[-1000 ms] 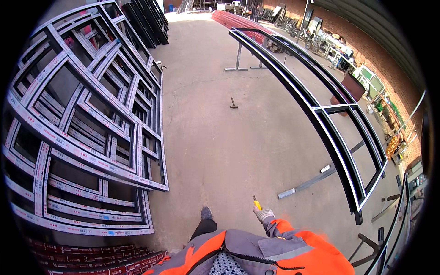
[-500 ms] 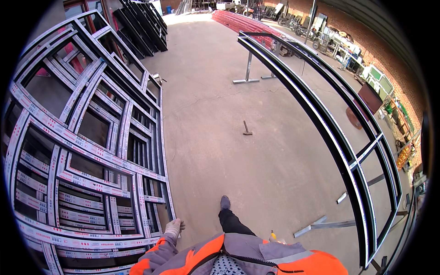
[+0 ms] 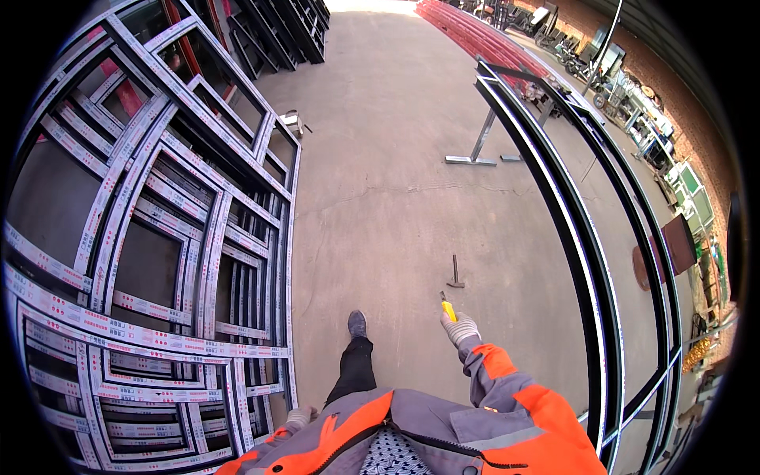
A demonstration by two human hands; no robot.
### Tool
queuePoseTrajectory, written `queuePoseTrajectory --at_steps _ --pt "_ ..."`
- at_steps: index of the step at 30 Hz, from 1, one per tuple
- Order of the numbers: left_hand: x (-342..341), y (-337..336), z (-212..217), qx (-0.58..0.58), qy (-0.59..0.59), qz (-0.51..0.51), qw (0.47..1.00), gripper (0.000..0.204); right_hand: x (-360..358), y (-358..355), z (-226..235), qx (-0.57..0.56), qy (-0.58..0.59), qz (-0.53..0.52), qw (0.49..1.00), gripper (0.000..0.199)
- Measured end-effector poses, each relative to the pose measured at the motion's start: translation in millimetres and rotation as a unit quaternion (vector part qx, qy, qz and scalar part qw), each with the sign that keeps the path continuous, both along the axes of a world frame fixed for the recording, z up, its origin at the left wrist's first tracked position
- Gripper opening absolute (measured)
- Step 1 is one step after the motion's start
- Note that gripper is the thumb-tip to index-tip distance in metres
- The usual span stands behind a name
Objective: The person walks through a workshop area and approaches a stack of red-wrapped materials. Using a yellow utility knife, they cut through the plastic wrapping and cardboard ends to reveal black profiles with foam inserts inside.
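Note:
My right hand, in a pale knitted glove, is out in front of me, closed round a yellow-handled tool with a short, narrow tip pointing away. Just beyond that tip, a hammer lies on the concrete floor. My left hand hangs low beside the stacked frames at my left; the sleeve partly covers it, and its fingers are too small and blurred to read. Those window frames, wrapped in printed white film, lean in overlapping layers.
A long black metal frame stretches along my right, raised on steel stands. Further off lie red beams and dark frames. A brown panel stands beyond the long frame, near the brick wall.
My right hand has come forward into view with the yellow-handled tool. I have stepped ahead, so the hammer is nearer. My left hand has dropped lower and nearer my body.

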State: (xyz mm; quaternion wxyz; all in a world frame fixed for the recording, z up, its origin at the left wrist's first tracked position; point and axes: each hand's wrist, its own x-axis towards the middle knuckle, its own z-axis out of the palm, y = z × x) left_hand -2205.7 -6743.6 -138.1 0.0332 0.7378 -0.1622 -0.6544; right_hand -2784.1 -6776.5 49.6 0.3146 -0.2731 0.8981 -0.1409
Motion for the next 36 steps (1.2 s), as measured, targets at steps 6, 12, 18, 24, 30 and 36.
queuePoseTrajectory --at_steps 6,12,18,24,30,36 --pt "-123.7 -227.6 16.9 -0.028 -0.025 -0.235 0.971 0.033 -55.2 -64.9 -61.8 0.153 -0.050 -0.098 0.982 0.068" --pt "-254.3 -493.0 118.5 -0.093 -0.060 -0.204 0.973 0.023 -116.2 -76.8 -113.5 0.240 -0.084 -0.296 0.921 0.057" --pt "-391.5 -716.1 117.8 -0.192 0.001 -0.197 0.962 0.026 -196.7 -178.6 -151.9 0.195 -0.115 -0.361 0.905 0.053" --pt "-487.4 -795.6 82.1 -0.108 0.030 -0.184 0.977 0.026 -319.2 -383.0 -136.4 0.228 -0.108 -0.255 0.933 0.073" --pt "-555.9 -857.1 115.5 -0.091 -0.024 -0.249 0.964 0.034 -491.0 -665.9 -21.7 0.163 -0.086 -0.148 0.972 0.076" --pt "-656.0 -992.5 110.1 -0.076 -0.045 -0.255 0.963 0.037 -592.2 -873.1 11.6 -0.007 -0.046 -0.110 0.993 0.062"
